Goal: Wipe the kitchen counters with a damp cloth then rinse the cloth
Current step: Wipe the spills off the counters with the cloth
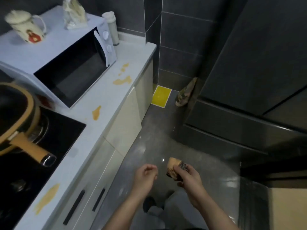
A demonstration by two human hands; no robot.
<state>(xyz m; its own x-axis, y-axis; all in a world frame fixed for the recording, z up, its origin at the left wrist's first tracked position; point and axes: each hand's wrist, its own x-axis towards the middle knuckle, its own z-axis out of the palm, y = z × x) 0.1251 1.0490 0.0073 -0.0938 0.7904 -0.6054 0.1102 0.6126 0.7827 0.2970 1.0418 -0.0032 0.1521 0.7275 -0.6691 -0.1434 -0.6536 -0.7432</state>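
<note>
Off the front edge of the bench (106, 97), our right hand (187, 177) grips the bunched cloth (173, 165); our left hand (146, 176) curls its fingers loosely, holding nothing.

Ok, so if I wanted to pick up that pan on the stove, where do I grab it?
Probably by its long tan handle, coming in from the front edge of the counter. The handle sticks out from the pan toward that edge, over the black stove, ending in a metal cap, so a hand can wrap around it without reaching across the pan.
</note>
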